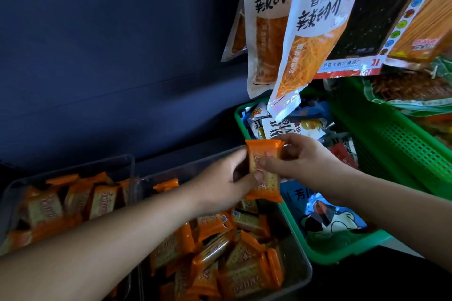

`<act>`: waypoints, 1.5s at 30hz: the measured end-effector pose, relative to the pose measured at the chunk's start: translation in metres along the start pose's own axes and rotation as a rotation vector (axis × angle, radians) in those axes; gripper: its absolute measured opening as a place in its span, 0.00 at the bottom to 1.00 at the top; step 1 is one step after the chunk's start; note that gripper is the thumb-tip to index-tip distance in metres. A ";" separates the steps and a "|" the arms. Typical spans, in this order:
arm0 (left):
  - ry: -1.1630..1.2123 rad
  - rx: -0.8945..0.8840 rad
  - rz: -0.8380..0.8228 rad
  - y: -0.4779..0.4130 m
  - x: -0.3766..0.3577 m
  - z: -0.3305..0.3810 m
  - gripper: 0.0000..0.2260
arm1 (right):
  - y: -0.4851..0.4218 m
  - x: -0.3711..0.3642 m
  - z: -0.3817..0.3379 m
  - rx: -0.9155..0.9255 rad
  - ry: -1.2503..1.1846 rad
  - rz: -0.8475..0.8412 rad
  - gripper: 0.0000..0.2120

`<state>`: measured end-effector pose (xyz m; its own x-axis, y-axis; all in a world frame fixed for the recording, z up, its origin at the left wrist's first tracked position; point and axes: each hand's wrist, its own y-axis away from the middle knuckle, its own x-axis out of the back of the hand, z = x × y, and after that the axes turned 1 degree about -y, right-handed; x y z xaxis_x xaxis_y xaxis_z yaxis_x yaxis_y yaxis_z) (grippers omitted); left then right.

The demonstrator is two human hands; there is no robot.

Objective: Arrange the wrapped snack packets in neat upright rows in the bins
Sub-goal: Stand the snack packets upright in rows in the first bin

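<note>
Frame centre: orange cracker packet [264, 171] upright, long axis vertical; left hand [225, 183] and right hand [303, 159] both pinch it.

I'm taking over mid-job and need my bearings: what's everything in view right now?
held packet: one, orange, held up between both grips
loose packets: many, orange, jumbled in right clear bin
standing packets: several, orange, in left clear bin
near basket: one, green, holds mixed snack packs
far basket: one, green, right side
hanging bags: at least two, white and orange, top
left grip: one, bare hand, pinches held packet's left side
right grip: one, bare hand, pinches its right side
</note>
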<state>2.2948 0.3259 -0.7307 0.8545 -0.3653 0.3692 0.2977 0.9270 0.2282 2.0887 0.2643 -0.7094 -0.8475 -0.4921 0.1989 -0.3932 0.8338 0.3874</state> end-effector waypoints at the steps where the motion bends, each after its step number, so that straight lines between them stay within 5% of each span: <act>1: -0.122 -0.003 -0.017 -0.005 0.003 -0.007 0.19 | 0.001 0.004 0.001 0.014 0.060 0.035 0.22; 4: -0.688 0.127 -0.085 -0.024 0.014 -0.036 0.23 | 0.003 0.017 0.006 0.100 0.313 0.127 0.22; 6: -0.800 0.220 -0.213 -0.038 0.013 -0.054 0.23 | 0.004 0.024 0.013 0.147 0.381 0.110 0.24; 21: -0.553 0.490 -0.263 -0.087 -0.021 -0.082 0.31 | -0.003 0.033 0.040 0.119 0.336 0.075 0.24; 25: -0.537 0.411 -0.344 -0.075 -0.011 -0.075 0.16 | -0.006 0.033 0.031 0.131 0.284 0.114 0.25; 29: -0.603 0.341 -0.233 -0.054 0.012 -0.058 0.14 | -0.008 0.029 0.021 0.140 0.234 0.095 0.23; 35: -0.612 0.474 -0.108 -0.006 0.045 -0.063 0.14 | -0.019 0.005 0.012 0.127 0.174 0.054 0.24; 45: -0.414 0.517 0.215 0.021 0.057 -0.079 0.11 | -0.064 -0.047 0.023 0.176 0.557 -0.073 0.28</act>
<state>2.3832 0.3311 -0.7758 0.6085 -0.2757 0.7441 -0.1884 0.8607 0.4730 2.1454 0.2398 -0.7640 -0.5198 -0.5671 0.6389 -0.5372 0.7985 0.2717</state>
